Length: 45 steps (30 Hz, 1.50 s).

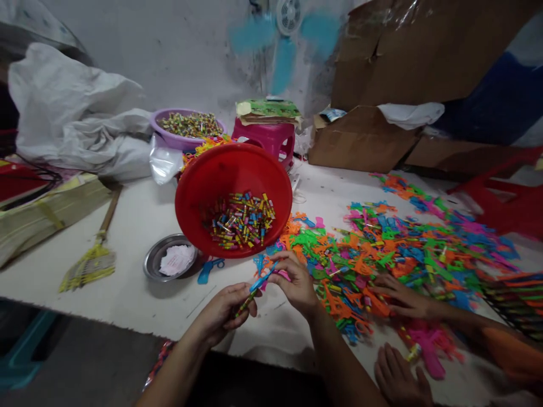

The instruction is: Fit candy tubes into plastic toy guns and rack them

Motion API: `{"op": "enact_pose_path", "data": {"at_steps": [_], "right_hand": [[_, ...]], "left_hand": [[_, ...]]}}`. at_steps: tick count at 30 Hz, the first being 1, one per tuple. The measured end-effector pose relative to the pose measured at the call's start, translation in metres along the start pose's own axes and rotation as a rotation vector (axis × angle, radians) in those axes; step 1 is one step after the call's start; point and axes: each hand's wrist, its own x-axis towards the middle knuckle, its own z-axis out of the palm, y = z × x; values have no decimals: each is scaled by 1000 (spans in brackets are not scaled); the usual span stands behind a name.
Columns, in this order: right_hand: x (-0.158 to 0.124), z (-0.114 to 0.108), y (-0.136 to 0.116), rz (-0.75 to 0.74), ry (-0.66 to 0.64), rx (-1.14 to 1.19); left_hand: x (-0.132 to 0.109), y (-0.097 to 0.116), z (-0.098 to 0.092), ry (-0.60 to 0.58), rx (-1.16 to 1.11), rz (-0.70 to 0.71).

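Over the front edge of the table, my left hand is closed round a small yellow-green patterned tube. A blue toy gun spans the gap between my hands, its lower end touching my left fingertips. My right hand pinches its upper end between thumb and fingers. Part of both small things is hidden by my fingers. Just beyond my hands, a red basin leans toward me with several similar colourful tubes inside. Another blue toy gun lies left of my right hand.
A pile of colourful toy guns spreads to the right, where another person's hand reaches in. On the left are a metal bowl with white paper slips and a yellow hand broom. A purple basin stands behind.
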Motion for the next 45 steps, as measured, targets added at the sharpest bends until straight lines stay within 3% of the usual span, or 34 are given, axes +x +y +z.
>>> {"op": "enact_pose_path", "data": {"at_steps": [5,11,20,26,31,39,43,45], "right_hand": [[3,-1,-10,-48,-170,-44],[0,-5,-11,-105,-194,-103],[4,-33,-21,-135,-374,-210],[2,-38,-29,-151,-413,-373],[0,-30,-27,-208,-425,-461],[-26,-33,-14,-381,-197,-622],[-46,-26,0,-358,-97,-610],[-51,-19,2,-266,7,-510]], "left_hand": [[-6,0,-2,49,104,-42],[-3,-8,-2,30,26,-87],[8,-14,15,38,133,-96],[13,-21,21,121,189,27],[10,-26,14,242,296,133],[5,-10,12,354,530,256],[6,-6,11,398,554,277],[7,-4,7,456,492,307]]}}
